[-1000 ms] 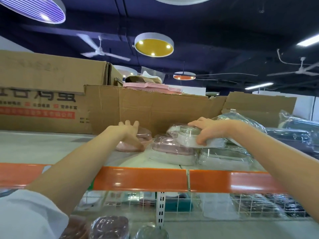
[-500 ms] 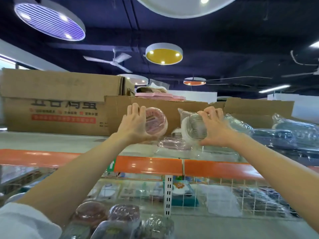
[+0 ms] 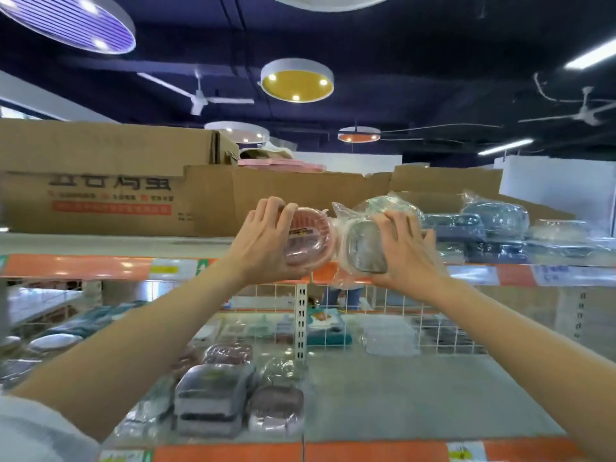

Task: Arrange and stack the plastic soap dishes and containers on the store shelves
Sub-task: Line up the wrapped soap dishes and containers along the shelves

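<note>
A: Brown cardboard boxes (image 3: 100, 181) are the biggest things here. They sit at the back of the top shelf (image 3: 83, 266), the one with the orange edge.

B: And under that?

A: A lower shelf (image 3: 400, 395). On its left side lie wrapped dishes, with a grey stack (image 3: 213, 405) and a dark pink one (image 3: 276, 411) just beside it. On the right of the top shelf there is a pile of blue-grey dishes (image 3: 483, 235) in clear bags.

B: What are the hands doing?

A: Each one holds its own dish, up in front of the top shelf edge. The left hand (image 3: 263, 245) has its fingers curled round a pink soap dish (image 3: 310, 238). The right hand (image 3: 406, 251) grips a grey soap dish (image 3: 365, 245) in a crinkly clear bag. The two dishes are tipped on their sides and are very close together in the middle. I cannot tell if they touch.

B: So which step is this?

A: I think the dishes are off the shelf and not yet put in a new spot. They are being carried.

B: What comes next?

A: My guess is each dish must be turned flat and set on a pile of its own colour. The bag is slippery, so the right hand needs a firm hold. The piles are wobbly, so the dish has to go down slowly.
</note>
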The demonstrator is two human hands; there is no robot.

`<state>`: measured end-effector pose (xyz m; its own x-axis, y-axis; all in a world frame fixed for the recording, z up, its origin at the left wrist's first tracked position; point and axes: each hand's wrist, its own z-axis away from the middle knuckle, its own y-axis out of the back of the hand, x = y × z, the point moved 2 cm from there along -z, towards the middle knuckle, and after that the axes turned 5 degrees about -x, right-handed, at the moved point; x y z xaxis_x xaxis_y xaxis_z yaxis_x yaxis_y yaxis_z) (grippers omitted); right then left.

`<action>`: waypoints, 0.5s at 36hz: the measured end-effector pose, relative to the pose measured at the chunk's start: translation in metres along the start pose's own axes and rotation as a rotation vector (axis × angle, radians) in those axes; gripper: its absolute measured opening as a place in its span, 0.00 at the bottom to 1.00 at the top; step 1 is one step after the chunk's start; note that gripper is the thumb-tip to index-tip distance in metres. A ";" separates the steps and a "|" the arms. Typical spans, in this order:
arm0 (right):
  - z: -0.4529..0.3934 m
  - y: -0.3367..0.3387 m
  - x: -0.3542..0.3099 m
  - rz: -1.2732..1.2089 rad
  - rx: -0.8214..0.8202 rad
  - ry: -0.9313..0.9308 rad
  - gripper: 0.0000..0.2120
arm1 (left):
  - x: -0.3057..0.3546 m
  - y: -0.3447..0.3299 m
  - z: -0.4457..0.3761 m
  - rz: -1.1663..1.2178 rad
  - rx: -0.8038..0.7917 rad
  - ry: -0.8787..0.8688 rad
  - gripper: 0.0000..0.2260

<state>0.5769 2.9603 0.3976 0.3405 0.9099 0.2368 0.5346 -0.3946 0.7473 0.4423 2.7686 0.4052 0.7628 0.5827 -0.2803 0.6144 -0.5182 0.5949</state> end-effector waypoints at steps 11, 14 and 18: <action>0.088 -0.039 -0.014 0.020 -0.258 0.103 0.45 | 0.046 -0.037 0.085 0.026 -0.231 -0.099 0.48; 0.101 -0.056 -0.019 0.006 -0.337 0.125 0.43 | 0.051 -0.052 0.099 0.045 -0.325 -0.116 0.49; 0.111 -0.080 -0.024 -0.047 -0.437 0.121 0.44 | 0.054 -0.074 0.108 0.033 -0.482 -0.074 0.51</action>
<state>0.6114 2.9555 0.2635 0.2171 0.9442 0.2479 0.1617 -0.2852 0.9447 0.4600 2.7706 0.2650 0.8032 0.5156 -0.2982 0.4400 -0.1761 0.8806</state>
